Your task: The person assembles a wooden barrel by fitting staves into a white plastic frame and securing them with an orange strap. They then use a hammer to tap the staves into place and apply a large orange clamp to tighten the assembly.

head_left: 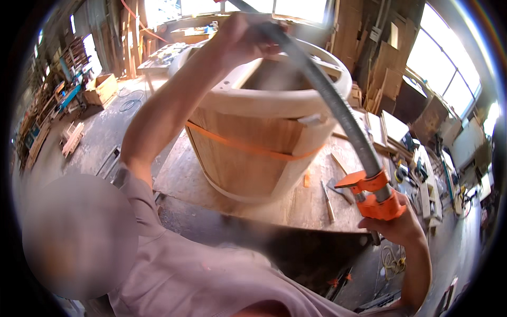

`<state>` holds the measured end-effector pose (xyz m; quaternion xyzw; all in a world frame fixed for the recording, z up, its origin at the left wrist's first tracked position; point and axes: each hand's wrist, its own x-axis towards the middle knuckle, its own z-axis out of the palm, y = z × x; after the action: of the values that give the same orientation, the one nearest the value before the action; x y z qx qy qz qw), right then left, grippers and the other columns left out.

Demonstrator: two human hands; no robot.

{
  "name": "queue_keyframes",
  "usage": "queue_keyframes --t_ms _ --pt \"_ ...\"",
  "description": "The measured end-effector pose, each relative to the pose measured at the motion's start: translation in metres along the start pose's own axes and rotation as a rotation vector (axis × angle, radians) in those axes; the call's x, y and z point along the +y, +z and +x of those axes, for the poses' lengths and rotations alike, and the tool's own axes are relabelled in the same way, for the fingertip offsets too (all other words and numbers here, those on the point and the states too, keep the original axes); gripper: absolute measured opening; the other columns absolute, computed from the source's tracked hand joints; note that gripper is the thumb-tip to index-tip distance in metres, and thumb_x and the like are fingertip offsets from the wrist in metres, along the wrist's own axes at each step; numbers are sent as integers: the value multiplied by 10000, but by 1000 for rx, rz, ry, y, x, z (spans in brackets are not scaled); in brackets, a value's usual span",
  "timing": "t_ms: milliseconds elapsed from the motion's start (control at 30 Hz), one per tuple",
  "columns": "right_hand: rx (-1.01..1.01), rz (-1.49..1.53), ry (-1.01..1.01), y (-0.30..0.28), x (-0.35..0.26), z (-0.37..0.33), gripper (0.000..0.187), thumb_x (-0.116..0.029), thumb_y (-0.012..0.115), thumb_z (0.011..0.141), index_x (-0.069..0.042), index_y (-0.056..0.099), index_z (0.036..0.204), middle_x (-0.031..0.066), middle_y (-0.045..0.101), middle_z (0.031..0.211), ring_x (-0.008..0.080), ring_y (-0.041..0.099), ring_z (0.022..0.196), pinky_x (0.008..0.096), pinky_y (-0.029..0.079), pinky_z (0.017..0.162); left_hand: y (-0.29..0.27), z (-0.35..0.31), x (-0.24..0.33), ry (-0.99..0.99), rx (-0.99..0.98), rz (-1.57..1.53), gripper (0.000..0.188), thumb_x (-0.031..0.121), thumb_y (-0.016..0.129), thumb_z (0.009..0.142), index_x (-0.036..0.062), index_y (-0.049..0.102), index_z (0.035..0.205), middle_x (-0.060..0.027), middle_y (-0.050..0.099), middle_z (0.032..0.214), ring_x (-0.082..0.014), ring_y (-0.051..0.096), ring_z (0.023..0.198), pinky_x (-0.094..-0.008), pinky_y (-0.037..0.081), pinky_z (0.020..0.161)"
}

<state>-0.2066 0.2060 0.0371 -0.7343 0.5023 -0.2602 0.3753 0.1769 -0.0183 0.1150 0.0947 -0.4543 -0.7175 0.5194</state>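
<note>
A long pipe clamp [346,119] with a grey metal bar slants over a tub-shaped wooden piece, held in both my hands. My left hand [248,39], raised over the wooden rim, is closed around the bar's upper part and slightly blurred. At the lower right, my right hand [398,222] grips the clamp's orange jaw end [377,203]. The wooden tub [243,142] stands on a worn wooden workbench [185,179]. A thick pale rim [264,100] tops it, and an orange strap [232,142] runs around its side. Its inside is mostly hidden.
A thin, chisel-like tool [328,201] and a dark metal-headed tool [340,190] lie on the bench's right side. Tools and boards crowd a surface [422,174] farther right. At the left, a wooden box [100,89] and stacked wood offcuts [73,138] sit on the floor.
</note>
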Motion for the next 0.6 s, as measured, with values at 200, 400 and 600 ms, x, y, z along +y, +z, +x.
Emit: queue_keyframes --t_ms 200,400,600 --pt "98 64 151 -9 -2 42 379 82 725 791 42 601 1147 90 683 879 177 683 683 326 578 600 -79 100 -2 -49 -241 40 244 147 539 1005 -65 484 1112 -279 614 1151 -409 628 1142 -579 504 1052" --pt "24 67 270 -41 -14 87 330 129 643 775 68 620 1098 108 692 875 207 685 681 335 572 622 -109 133 -14 -228 99 133 205 196 520 1016 -9 515 1029 -223 657 1022 -374 689 1023 -495 608 912" --pt "91 98 226 -48 -24 121 428 148 586 776 60 572 1194 138 703 899 217 673 670 336 555 607 -142 138 -6 -297 210 346 336 364 612 990 40 607 1078 -144 702 1064 -260 704 1014 -376 595 851"
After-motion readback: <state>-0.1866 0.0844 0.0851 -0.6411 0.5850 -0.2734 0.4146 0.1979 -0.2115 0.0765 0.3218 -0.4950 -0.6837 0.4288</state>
